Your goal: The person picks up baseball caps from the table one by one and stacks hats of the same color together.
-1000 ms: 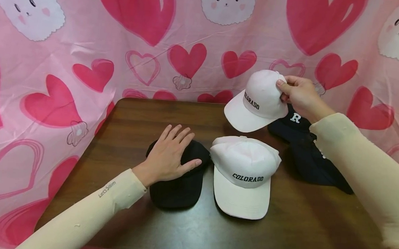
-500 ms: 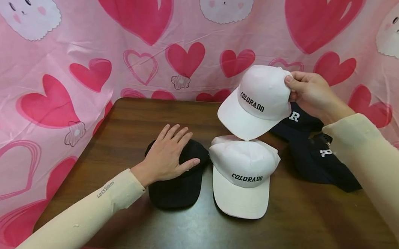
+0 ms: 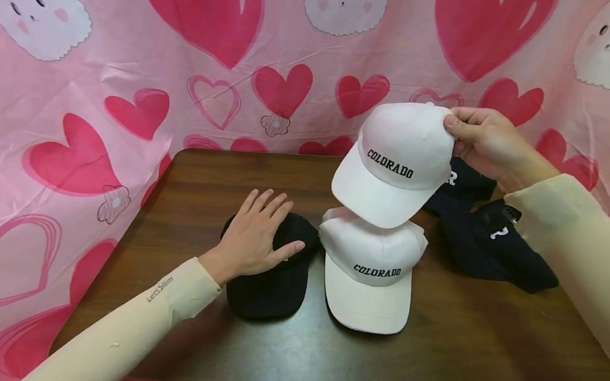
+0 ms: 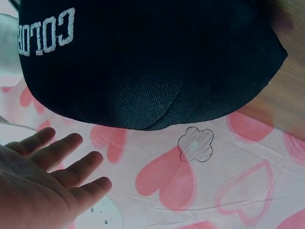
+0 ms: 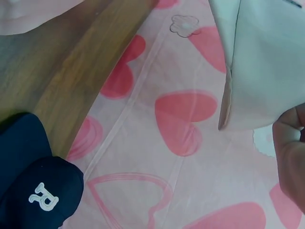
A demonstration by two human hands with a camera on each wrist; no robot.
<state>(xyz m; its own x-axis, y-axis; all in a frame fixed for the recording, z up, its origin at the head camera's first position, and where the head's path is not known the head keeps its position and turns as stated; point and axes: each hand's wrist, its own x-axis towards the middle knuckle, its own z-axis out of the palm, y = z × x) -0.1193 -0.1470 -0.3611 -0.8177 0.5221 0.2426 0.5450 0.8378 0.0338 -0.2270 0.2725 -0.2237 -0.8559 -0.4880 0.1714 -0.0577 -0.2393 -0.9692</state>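
Observation:
My left hand [image 3: 256, 240] is held over a black baseball cap [image 3: 267, 297], fingers straight and spread. In the left wrist view, that cap [image 4: 143, 71] bears white letters, and the fingers appear apart from it. My right hand [image 3: 488, 145] pinches the back of a white baseball cap [image 3: 406, 135] marked COLORADO, thumb in front. The held cap hangs tilted, brim toward the lower left. Below it, a second white COLORADO cap [image 3: 368, 303] sits on the table and is partly hidden by it. In the right wrist view, the held cap [image 5: 267, 57] shows only partly.
Two navy caps with a white R lie at the right: the nearer navy cap [image 3: 508, 256] and the farther one [image 3: 468, 179], partly hidden by my right arm. The brown wooden table [image 3: 218, 174] ends at a pink heart-patterned cloth [image 3: 195, 110].
My right hand has brought the white cap closer and slightly right, so its brim now overlaps the top of the lower white cap in the head view. The left hand has stayed put.

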